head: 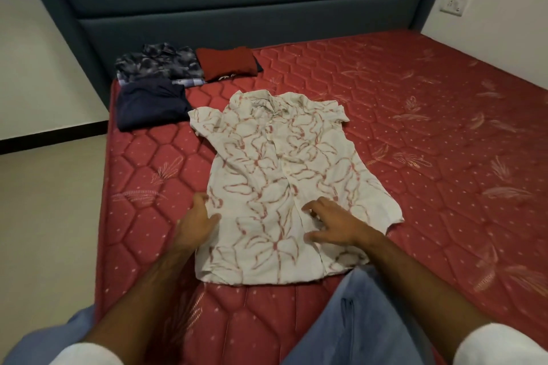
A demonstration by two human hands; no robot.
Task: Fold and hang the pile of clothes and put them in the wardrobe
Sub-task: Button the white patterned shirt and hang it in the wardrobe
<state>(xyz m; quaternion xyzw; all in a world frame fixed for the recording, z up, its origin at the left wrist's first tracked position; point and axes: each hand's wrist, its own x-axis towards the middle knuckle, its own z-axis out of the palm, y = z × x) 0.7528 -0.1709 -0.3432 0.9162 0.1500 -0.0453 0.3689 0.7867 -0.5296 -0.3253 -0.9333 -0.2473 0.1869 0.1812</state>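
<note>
A red quilted mattress fills most of the room, with a dark blue padded headboard at twelve o'clock. Spread flat near the middle lies a white short-sleeved shirt with a reddish pattern, collar pointing to twelve. At about eleven o'clock from it sit three folded garments: a navy one, a dark camouflage-patterned one beyond it, and a red one just right of that. The left hand rests at the shirt's hem edge at eight o'clock, fingers straight against the cloth. The right hand lies on the shirt at five o'clock, fingers spread, pinching nothing.
</note>
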